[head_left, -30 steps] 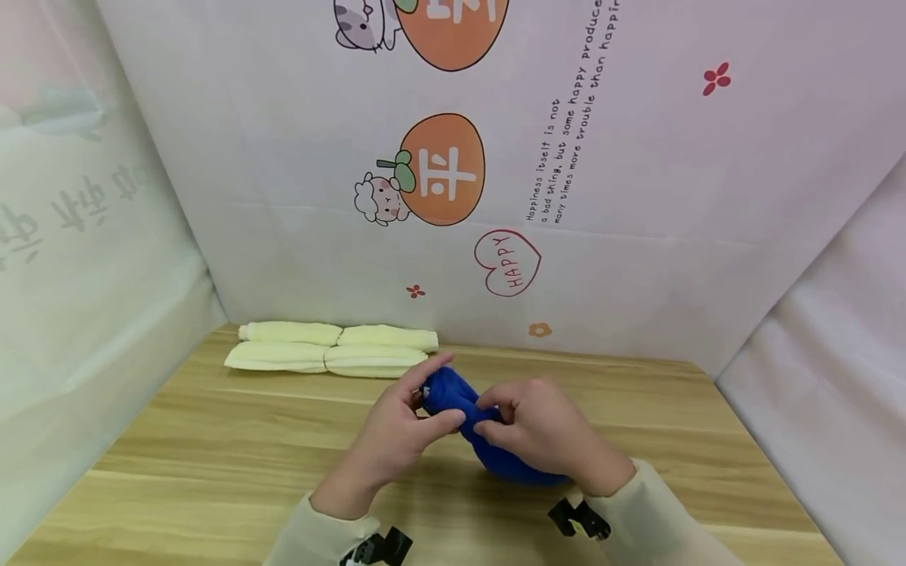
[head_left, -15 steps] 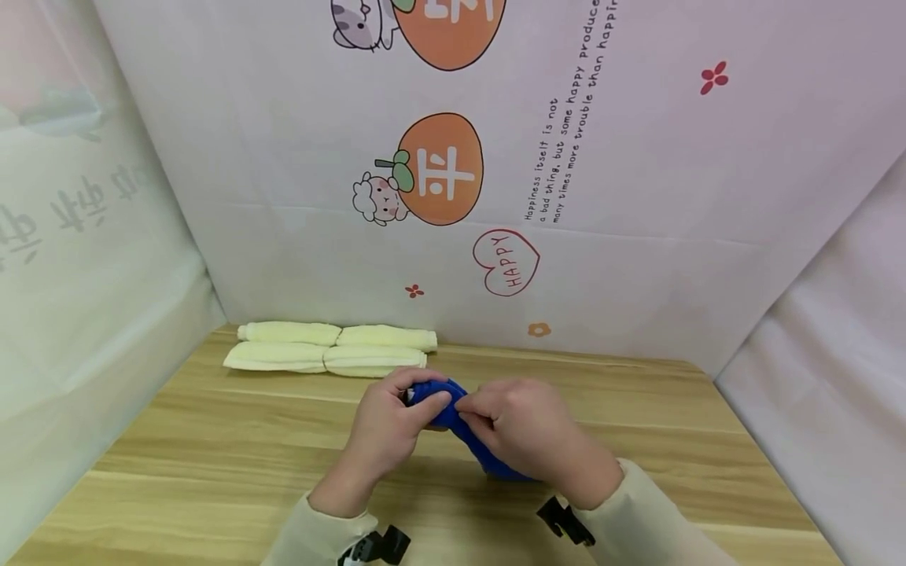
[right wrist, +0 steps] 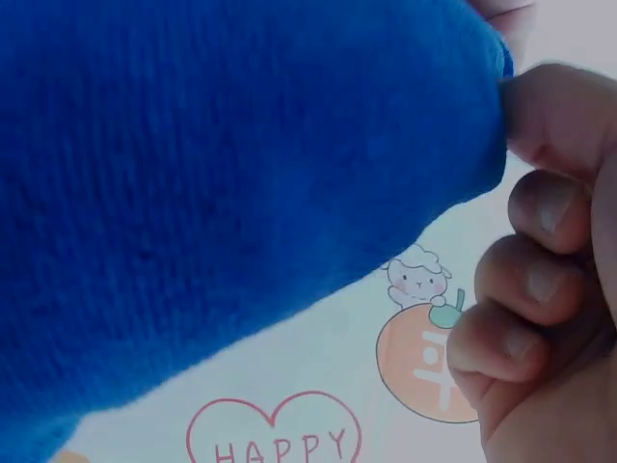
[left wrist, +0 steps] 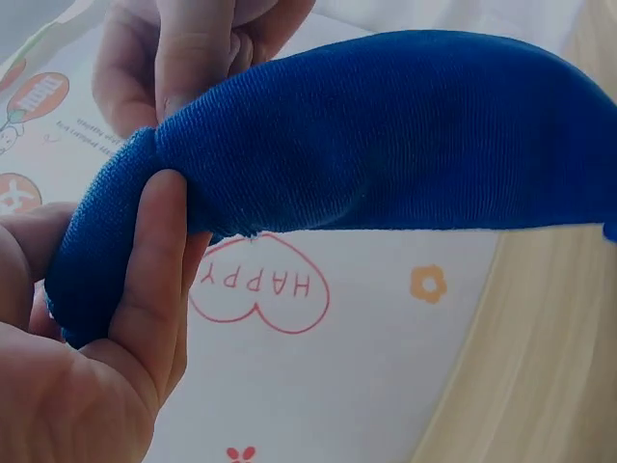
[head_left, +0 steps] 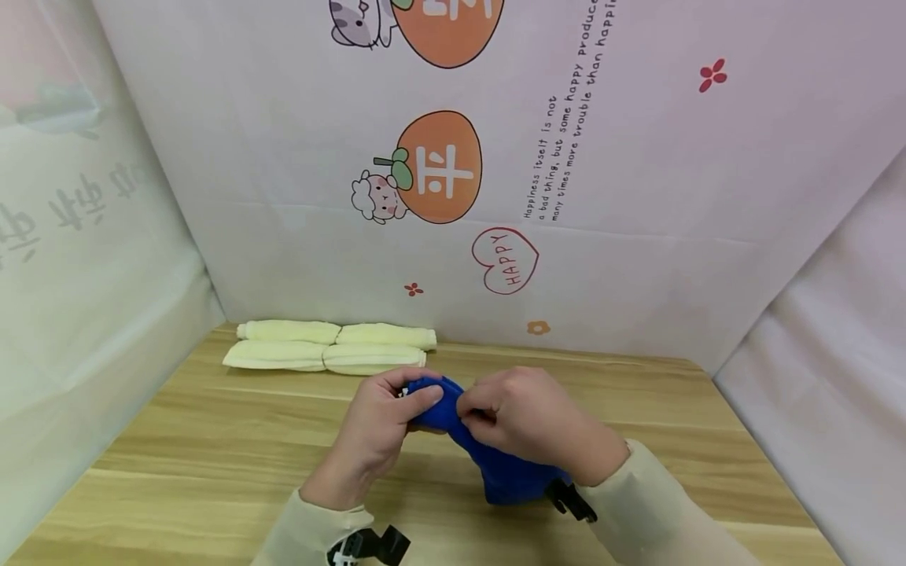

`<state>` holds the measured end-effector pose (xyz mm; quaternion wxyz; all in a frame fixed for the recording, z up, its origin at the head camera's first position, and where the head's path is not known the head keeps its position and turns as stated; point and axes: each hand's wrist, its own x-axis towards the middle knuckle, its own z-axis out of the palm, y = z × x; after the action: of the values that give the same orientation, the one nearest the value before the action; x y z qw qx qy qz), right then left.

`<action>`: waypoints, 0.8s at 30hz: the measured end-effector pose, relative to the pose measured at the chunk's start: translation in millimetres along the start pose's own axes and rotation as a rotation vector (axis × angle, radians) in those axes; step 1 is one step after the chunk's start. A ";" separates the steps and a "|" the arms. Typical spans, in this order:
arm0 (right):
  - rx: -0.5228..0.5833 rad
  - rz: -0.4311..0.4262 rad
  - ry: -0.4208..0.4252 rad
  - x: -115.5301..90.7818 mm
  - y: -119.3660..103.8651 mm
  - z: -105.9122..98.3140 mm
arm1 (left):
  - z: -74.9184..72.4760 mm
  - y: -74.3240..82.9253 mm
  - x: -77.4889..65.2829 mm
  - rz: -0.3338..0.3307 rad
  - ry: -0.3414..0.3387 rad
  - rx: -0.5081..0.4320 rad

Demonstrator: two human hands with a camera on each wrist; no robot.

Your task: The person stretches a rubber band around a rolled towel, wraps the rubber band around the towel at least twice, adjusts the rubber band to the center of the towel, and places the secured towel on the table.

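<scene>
A blue ribbed cloth [head_left: 515,476], gathered into a narrow neck near one end, is raised between both hands over the wooden table. My left hand [head_left: 373,428] grips the short rolled end, thumb along its near side. In the left wrist view, the neck divides this small bunched end from the long wide part of the cloth [left wrist: 386,135]. Right at the neck, my right hand [head_left: 527,417] pinches the fabric between thumb and forefinger. Its other fingers [right wrist: 525,275] are curled in the right wrist view. The wide part of the cloth droops below the right hand.
Two pale yellow rolled cloths [head_left: 283,355], each tied round its middle, lie side by side at the table's back left. A white printed sheet [head_left: 637,259] stands behind the wooden table [head_left: 233,464], with white fabric walls at both sides.
The left hand has drawn slightly left and its fingers have closed round the cloth's end. The right hand has shifted a little left, pinching at the neck. The wide part now hangs lower.
</scene>
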<state>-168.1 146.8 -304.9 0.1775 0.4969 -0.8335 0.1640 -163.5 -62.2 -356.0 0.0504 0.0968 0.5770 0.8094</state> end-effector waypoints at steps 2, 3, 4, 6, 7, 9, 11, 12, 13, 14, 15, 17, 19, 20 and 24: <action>0.017 -0.008 -0.030 0.5 2.3 1.0 | 0.1 -0.4 0.0 -0.002 0.011 -0.009; 0.030 -0.012 -0.044 0.4 3.6 1.6 | -0.2 -0.1 -0.1 0.000 0.019 -0.013; 0.043 -0.014 -0.057 -0.1 5.2 2.3 | -0.9 0.4 -0.2 0.004 0.029 -0.012; 0.061 -0.019 -0.078 -2.0 8.6 3.6 | -3.1 1.8 0.1 0.013 0.051 -0.017; 0.068 -0.018 -0.087 -3.3 10.4 4.1 | -4.5 2.5 0.4 0.013 0.064 -0.018; 0.084 -0.020 -0.100 -5.9 13.8 4.4 | -7.9 3.8 1.3 0.012 0.079 -0.018; 0.095 -0.016 -0.115 -8.7 17.7 5.1 | -11.8 4.0 3.0 0.010 0.105 -0.016; 0.104 -0.012 -0.121 -10.1 19.5 5.2 | -13.5 3.9 3.7 0.010 0.119 -0.018; 0.112 -0.006 -0.125 -11.5 21.1 5.4 | -14.9 4.0 4.1 0.012 0.133 -0.020; 0.124 0.003 -0.126 -12.9 22.7 5.7 | -16.0 3.9 4.6 0.015 0.143 -0.023; 0.138 0.016 -0.125 -14.5 24.2 6.4 | -16.7 3.7 5.0 0.020 0.150 -0.024; 0.187 0.050 -0.104 -16.8 26.5 8.0 | -17.1 3.0 5.2 0.036 0.127 -0.021; 0.259 0.095 -0.065 -19.0 28.3 10.4 | -17.1 2.9 4.5 0.064 0.047 -0.032; 0.299 0.116 -0.038 -20.1 29.0 11.7 | -17.2 2.8 4.0 0.088 -0.002 -0.043; 0.433 0.180 0.054 -24.1 30.8 16.1 | -19.2 2.8 1.3 0.207 -0.191 -0.106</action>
<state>-186.8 172.1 -333.2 0.0735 0.4426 -0.8147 0.3675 -168.8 -80.7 -359.3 0.0264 0.2297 0.5130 0.8267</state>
